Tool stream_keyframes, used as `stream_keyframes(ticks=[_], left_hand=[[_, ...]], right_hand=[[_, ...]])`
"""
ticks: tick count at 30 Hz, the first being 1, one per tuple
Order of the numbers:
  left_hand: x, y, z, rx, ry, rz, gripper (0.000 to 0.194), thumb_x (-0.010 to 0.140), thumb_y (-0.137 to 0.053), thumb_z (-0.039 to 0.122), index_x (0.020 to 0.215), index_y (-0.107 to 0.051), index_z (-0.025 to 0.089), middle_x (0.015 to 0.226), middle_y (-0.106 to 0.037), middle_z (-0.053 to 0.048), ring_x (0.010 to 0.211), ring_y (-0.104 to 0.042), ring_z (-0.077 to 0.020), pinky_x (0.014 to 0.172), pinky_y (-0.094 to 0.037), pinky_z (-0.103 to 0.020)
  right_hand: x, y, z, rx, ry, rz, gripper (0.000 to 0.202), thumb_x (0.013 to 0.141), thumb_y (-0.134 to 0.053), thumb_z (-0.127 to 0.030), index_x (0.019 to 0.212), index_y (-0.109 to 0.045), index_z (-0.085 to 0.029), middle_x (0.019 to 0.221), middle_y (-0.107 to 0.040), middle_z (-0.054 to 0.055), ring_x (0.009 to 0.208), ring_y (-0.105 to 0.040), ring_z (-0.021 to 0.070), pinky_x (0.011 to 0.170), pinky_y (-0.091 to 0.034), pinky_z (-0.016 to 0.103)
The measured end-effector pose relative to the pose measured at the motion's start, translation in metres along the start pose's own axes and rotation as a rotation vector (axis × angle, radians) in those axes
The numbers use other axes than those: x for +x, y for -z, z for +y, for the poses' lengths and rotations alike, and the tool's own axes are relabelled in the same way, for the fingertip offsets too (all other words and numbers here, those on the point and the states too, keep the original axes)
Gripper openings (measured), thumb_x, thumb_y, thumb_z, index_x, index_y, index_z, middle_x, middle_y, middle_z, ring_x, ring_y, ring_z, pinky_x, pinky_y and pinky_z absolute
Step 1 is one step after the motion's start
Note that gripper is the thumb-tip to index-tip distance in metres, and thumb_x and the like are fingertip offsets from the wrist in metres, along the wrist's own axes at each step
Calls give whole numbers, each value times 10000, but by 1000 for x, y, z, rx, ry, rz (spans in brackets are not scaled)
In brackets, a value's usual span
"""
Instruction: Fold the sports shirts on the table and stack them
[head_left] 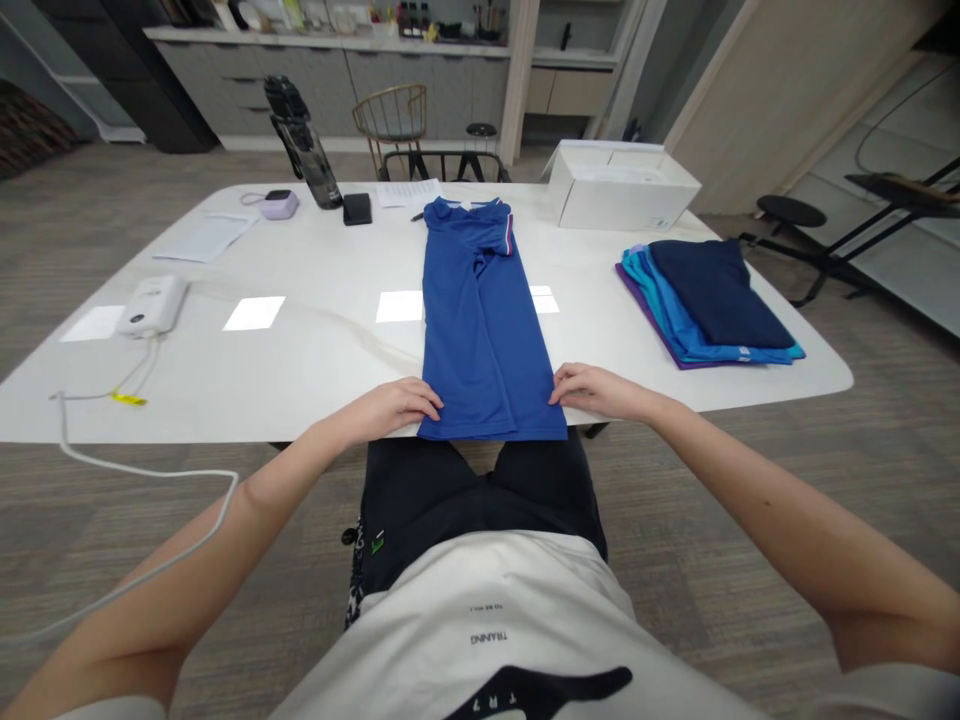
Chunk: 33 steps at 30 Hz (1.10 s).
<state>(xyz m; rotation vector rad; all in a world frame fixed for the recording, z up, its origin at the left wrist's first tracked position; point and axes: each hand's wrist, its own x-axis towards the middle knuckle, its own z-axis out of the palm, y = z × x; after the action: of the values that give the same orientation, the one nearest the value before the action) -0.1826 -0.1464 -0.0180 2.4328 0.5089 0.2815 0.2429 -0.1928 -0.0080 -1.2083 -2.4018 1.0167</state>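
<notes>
A blue short-sleeved shirt [487, 330] lies on the table, folded lengthwise into a narrow strip. Its collar points to the far side, and a sleeve with a white and red trim is folded on top near the collar. The hem reaches the table's near edge. My left hand [401, 405] is closed with its fingertips on the shirt's left edge, just above the hem. At the opposite edge, my right hand [592, 390] pinches the fabric between thumb and fingers. Part of the left thumb is hidden.
Folded clothes [712, 300] in navy, blue and purple are stacked on the right of the white table [315, 370]. Behind them stands an open white box [622, 190]. A dark bottle [307, 150], a black wallet-like square [357, 209] and a white device [154, 305] with a cable are left.
</notes>
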Motion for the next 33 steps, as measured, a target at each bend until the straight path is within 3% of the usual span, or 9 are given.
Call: stream_keyframes(ticks=[6, 11, 13, 16, 20, 24, 26, 29, 33], left_hand=[[9, 8, -2, -81, 6, -34, 244, 999, -543, 297, 1035, -782, 263, 1164, -733, -55, 1126, -619, -199, 1039, -455, -328], [23, 20, -1, -283, 89, 13, 230, 986, -562, 300, 1042, -781, 257, 1042, -746, -52, 997, -657, -187, 933, -496, -308], [34, 30, -3, -400, 157, 146, 213, 966, -591, 313, 1019, -784, 242, 1025, -744, -58, 960, -666, -191, 886, -507, -309], [62, 50, -14, -597, 244, 510, 187, 865, -722, 365, 956, -779, 212, 957, -740, -54, 879, -665, -191, 822, -515, -311], [118, 75, -56, -820, 325, 970, 322, 746, -808, 450, 950, -749, 208, 925, -731, -25, 827, -648, -163, 783, -507, -283], [158, 82, -111, -834, 659, 917, 434, 709, -772, 554, 913, -739, 172, 866, -740, -61, 798, -665, -199, 708, -492, -295], [168, 79, -133, -691, 778, 887, 384, 666, -805, 486, 846, -727, 156, 818, -739, -82, 825, -678, -240, 726, -487, -320], [177, 78, -153, -401, 882, 872, 271, 671, -794, 427, 679, -669, 186, 661, -680, -66, 785, -678, -276, 719, -470, -346], [185, 84, -168, -160, 953, 767, 345, 712, -761, 407, 512, -543, 228, 508, -558, -43, 693, -651, -283, 675, -448, -352]], right_hand=[[7, 6, 3, -1, -5, -107, 277, 937, -625, -459, 976, -787, -236, 1006, -582, 81, 948, -592, 215, 881, -467, 338], [21, 14, -10, 48, -24, -89, 257, 958, -592, -441, 930, -722, -222, 988, -595, 75, 947, -566, 216, 876, -447, 347], [30, 26, -16, 159, -60, -22, 249, 956, -590, -449, 948, -679, -216, 975, -590, 62, 905, -556, 201, 833, -448, 334], [57, 55, -13, 415, -118, 149, 250, 932, -622, -472, 960, -615, -223, 875, -564, 17, 768, -513, 158, 730, -430, 303], [121, 90, 25, 712, -170, 481, 304, 824, -732, -480, 924, -569, -243, 768, -522, -35, 637, -446, 111, 605, -365, 251], [182, 96, 77, 588, -477, 599, 311, 766, -753, -479, 791, -598, -210, 654, -534, -23, 528, -388, 103, 509, -288, 252], [201, 92, 93, 370, -553, 565, 351, 815, -696, -524, 728, -639, -189, 656, -603, 22, 566, -483, 141, 542, -345, 278], [216, 85, 100, 38, -606, 558, 444, 798, -693, -625, 725, -682, -186, 751, -697, 83, 745, -638, 230, 648, -429, 307], [227, 80, 101, -183, -710, 618, 431, 758, -741, -622, 844, -699, -202, 885, -734, 134, 861, -692, 289, 683, -468, 332]])
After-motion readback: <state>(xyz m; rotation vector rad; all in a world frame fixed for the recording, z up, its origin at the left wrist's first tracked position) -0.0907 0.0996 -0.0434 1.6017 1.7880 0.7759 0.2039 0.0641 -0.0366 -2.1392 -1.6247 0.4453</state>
